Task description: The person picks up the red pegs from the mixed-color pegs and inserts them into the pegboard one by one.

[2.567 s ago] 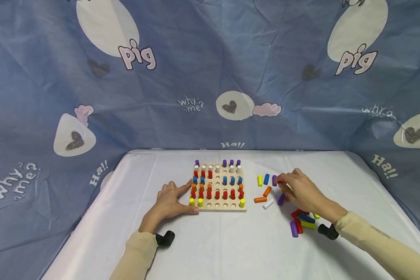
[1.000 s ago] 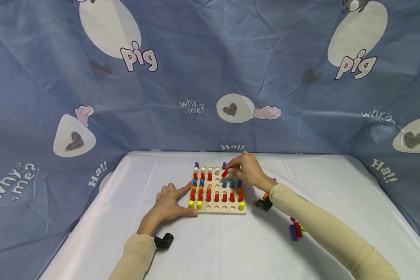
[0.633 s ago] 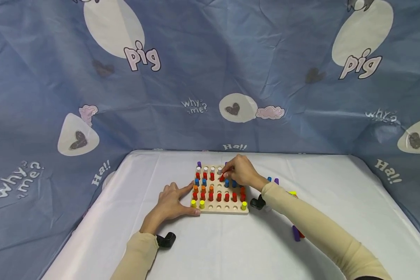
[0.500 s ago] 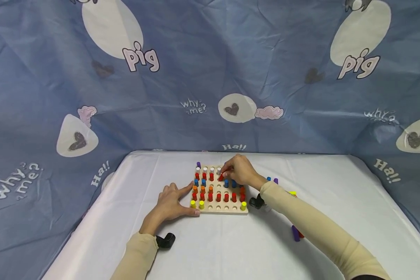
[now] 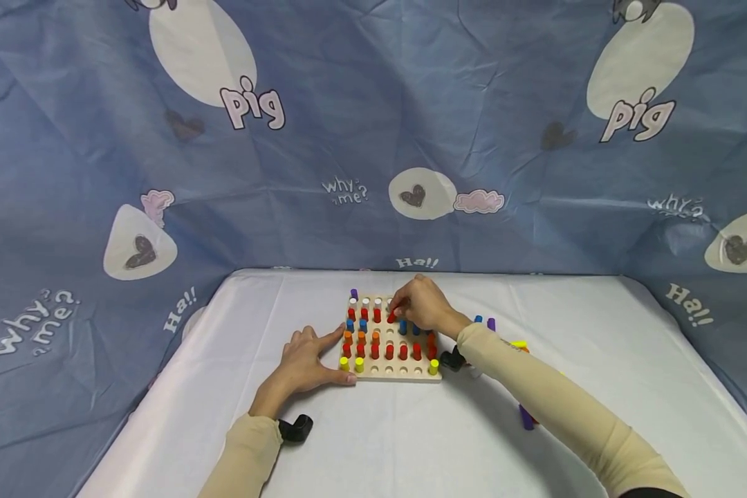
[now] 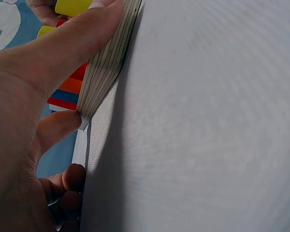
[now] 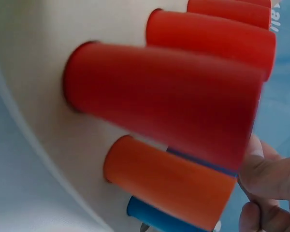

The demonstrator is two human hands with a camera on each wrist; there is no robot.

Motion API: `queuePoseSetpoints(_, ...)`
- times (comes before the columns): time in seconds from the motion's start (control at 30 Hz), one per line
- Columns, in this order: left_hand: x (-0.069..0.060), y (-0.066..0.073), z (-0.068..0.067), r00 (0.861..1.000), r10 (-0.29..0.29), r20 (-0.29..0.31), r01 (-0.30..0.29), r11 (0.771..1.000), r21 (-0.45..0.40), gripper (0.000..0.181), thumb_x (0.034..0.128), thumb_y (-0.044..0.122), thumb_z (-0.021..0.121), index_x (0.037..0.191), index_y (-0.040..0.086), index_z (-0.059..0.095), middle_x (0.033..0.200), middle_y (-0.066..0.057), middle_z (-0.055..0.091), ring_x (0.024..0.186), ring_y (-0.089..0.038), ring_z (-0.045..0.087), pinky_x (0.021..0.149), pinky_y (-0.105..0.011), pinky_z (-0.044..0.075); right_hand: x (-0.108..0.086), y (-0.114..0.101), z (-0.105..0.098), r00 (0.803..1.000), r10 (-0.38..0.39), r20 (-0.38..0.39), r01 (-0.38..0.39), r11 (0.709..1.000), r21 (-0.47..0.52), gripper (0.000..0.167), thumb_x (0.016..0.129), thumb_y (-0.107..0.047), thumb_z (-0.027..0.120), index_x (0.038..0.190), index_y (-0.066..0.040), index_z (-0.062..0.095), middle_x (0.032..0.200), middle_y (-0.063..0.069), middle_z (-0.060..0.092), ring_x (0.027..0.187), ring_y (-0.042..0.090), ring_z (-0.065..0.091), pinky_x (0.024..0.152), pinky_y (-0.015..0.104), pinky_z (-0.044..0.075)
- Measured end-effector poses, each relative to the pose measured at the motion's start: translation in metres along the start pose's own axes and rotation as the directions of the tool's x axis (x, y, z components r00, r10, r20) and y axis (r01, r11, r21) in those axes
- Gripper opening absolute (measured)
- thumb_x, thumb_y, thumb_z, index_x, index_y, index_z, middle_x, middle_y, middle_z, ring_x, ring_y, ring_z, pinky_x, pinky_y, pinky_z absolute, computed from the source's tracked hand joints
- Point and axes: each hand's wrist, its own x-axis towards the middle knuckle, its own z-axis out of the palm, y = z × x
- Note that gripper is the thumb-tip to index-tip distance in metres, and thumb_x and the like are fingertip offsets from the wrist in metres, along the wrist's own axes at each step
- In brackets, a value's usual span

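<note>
Clock positions centre on the pegboard [image 5: 404,377]. Four o'clock: purple peg [image 5: 526,417], loose, unplaced. Eight: left hand [image 5: 300,363], thumb and forefinger spread, bracing the corner. Six: yellow pegs [image 5: 359,366], row unfinished, four holes [image 5: 389,370] bare. Twelve: red peg [image 5: 391,319], fourth in its row, pinched by the right hand [image 5: 426,304]; seating unclear.

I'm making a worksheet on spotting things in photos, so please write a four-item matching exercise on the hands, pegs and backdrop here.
1. Left hand
2. Right hand
3. Yellow pegs in the pegboard
4. Patterned backdrop

A. Pinches a red peg
B. Behind the table
C. Touches the pegboard's left side
D. Row nearest the person

Pairs: 1-C, 2-A, 3-D, 4-B
</note>
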Motion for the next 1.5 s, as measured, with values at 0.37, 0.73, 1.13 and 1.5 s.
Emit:
queuePoseSetpoints(0.37,-0.001,0.002,0.0,1.0,-0.001,0.005,0.001,1.0,0.011,0.113,0.0642,0.07,0.092,0.161,0.033,0.047,0.098,-0.006,0.043,0.09,-0.023,0.035,0.076,-0.037,0.027,0.003,-0.006,0.004,0.999,0.001,0.04,-0.002,1.0,0.014,0.005,0.09,-0.008,0.085,0.087,-0.012,0.086,0.087,0.001,0.082,0.086,0.021,0.074,0.097,0.043,0.047)
queuePoseSetpoints(0.73,0.0,0.003,-0.004,1.0,-0.001,0.005,0.001,1.0,0.003,0.113,0.0653,0.068,0.093,0.162,0.032,0.046,0.098,-0.007,0.044,0.089,-0.023,0.035,0.076,-0.037,0.027,-0.001,0.004,-0.013,0.994,-0.071,0.084,0.062,0.993,0.101,0.014,0.092,-0.006,0.081,0.106,-0.008,0.086,0.097,0.005,0.081,0.089,0.021,0.072,0.089,0.036,0.051)
queuePoseSetpoints(1.13,0.002,0.003,0.0,1.0,-0.003,0.002,0.003,1.0,-0.007,0.113,0.0649,0.068,0.093,0.162,0.035,0.045,0.096,-0.006,0.043,0.088,-0.023,0.034,0.075,-0.037,0.026,-0.063,0.047,-0.081,0.992,0.003,0.123,-0.015,0.995,0.095,0.009,0.093,-0.007,0.081,0.1,-0.006,0.086,0.094,0.003,0.081,0.09,0.021,0.073,0.083,0.046,0.058)
queuePoseSetpoints(1.5,-0.001,0.002,-0.001,1.0,-0.029,0.011,0.029,1.0,0.001,0.113,0.0641,0.067,0.094,0.161,0.033,0.047,0.097,-0.006,0.042,0.09,-0.024,0.034,0.075,-0.037,0.026,-0.158,0.075,-0.105,0.973,0.159,0.166,-0.173,0.982,0.071,0.007,0.09,-0.015,0.085,0.097,-0.013,0.086,0.097,-0.005,0.081,0.089,0.01,0.067,0.082,0.038,0.053)
